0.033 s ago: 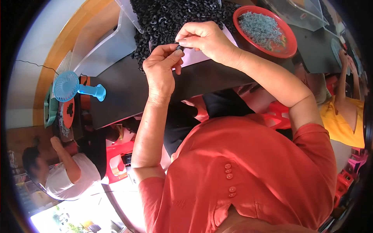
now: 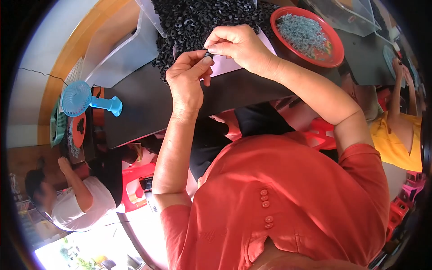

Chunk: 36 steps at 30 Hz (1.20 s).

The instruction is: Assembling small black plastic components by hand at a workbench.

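Between the thumb and index finger of my left hand is a small black plastic part. My right hand is closed in a pinch just above it, fingertips meeting the part's upper end. Whatever those right fingertips hold is too small and covered to make out. Beyond both hands spreads a heap of similar black parts. A pale sheet lies under my hands on the dark table.
A red round tray of small clear bluish pieces stands at far right. Clear plastic bins flank the heap. At left is a blue fan. One person in white sits left, another in yellow right.
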Tool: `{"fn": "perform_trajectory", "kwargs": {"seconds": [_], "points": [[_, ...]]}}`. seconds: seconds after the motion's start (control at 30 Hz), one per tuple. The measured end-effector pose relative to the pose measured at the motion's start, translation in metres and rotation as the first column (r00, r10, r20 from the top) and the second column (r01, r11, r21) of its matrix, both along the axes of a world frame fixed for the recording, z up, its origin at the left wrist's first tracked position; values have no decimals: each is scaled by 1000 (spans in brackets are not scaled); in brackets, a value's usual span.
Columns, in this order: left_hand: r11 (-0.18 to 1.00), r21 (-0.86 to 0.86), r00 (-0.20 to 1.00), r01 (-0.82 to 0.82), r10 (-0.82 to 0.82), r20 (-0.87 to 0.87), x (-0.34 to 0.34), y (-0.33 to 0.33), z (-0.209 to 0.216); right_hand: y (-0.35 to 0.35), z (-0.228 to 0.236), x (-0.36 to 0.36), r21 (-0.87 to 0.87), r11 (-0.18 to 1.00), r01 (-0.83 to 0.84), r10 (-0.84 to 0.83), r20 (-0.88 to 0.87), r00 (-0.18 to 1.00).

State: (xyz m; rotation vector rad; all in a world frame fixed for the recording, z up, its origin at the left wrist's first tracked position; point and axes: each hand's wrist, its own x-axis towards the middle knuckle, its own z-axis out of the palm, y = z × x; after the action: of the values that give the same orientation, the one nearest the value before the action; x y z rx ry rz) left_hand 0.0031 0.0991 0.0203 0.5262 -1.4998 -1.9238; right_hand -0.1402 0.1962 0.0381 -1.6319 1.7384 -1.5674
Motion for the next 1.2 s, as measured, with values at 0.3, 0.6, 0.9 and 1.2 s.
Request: {"fn": "perform_trajectory", "kwargs": {"seconds": [0.3,0.6,0.9,1.2], "points": [[989,132,997,-69,73,-28,17,9,-11,10,-28,31,-192,980,-53,-28,-397,918],[896,34,888,-443,444,-117,62,-12,-32,56,84,99,-113,554,-825,739,-389,550],[894,125,848,-430,447,-285,69,-22,-49,12,90,117,-94,504,-859,755,-435,490],[884,182,828,-430,467,-310,63,-20,-46,-83,13,45,-164,980,-115,-54,-770,635]]}}
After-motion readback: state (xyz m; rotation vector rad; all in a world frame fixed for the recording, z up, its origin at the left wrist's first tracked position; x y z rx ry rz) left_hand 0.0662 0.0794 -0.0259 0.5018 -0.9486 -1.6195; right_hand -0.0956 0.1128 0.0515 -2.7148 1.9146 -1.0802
